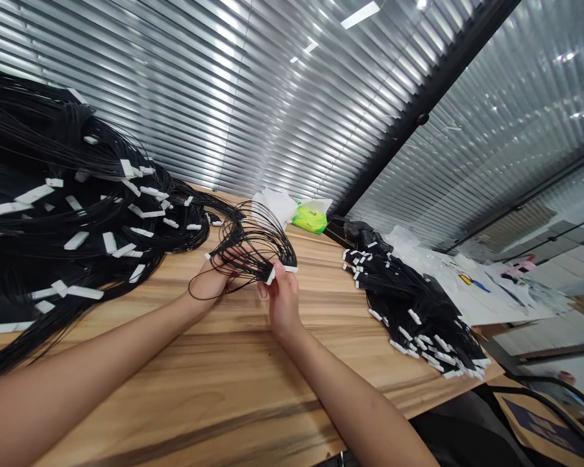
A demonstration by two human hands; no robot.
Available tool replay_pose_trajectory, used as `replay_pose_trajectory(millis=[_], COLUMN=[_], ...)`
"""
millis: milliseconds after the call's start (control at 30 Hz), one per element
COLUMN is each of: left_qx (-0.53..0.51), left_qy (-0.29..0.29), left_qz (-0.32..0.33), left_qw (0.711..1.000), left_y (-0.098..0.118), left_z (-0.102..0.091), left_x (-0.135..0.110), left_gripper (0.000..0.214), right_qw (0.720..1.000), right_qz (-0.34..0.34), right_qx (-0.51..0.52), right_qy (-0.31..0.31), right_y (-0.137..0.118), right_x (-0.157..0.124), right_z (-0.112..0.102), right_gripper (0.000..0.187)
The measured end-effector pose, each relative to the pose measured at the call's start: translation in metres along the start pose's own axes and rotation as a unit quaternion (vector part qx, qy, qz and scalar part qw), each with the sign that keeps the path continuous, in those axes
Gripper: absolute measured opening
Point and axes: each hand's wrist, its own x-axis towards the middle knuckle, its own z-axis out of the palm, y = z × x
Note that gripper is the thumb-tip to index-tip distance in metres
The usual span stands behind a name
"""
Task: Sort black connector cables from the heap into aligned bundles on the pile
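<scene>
A looped bundle of thin black wires (253, 237) with white connectors is held up over the table's middle. My left hand (219, 267) grips the bundle from the left, its fingers partly hidden behind the wires. With thumb and fingers closed, my right hand (285, 295) pinches a white connector (271, 277) at the bundle's right end. Another white connector (290, 268) sticks out just beside the fingers. One loose wire loop hangs below my left hand. Some wires run back toward the large heap of black wires (126, 214) on the left.
On the right lies a second pile of black wires (403, 305) with white connectors. A green tissue pack (310, 217) and white tissue (277, 204) stand at the back, against the blinds. Beyond the wooden table (214, 383), a white table (491, 298) carries plastic bags and tools.
</scene>
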Motion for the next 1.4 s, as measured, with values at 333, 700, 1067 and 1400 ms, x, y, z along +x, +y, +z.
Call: replay_pose_trajectory(millis=[333, 700, 1067, 1400], left_qx=[-0.050, 0.257, 0.242, 0.248], left_qy=[0.136, -0.002, 0.003, 0.008], left_qz=[-0.024, 0.169, 0.165, 0.155], left_qw=[0.989, 0.951, 0.956, 0.956], left_y=[0.013, 0.032, 0.029, 0.027], left_z=[-0.009, 0.001, 0.001, 0.000], left_x=[-0.004, -0.026, -0.025, -0.026], left_gripper=[0.033, 0.017, 0.013, 0.015], right_qw=[0.992, 0.989, 0.983, 0.979], right_qz=[-0.046, -0.042, -0.052, -0.047], right_qx=[-0.059, -0.130, -0.171, -0.194], right_qy=[0.105, 0.060, 0.029, 0.042], right_y=[-0.008, 0.003, 0.006, 0.009], right_x=[0.003, -0.002, -0.004, 0.000], right_z=[0.001, -0.001, -0.001, -0.003], right_gripper=[0.035, 0.042, 0.048, 0.048])
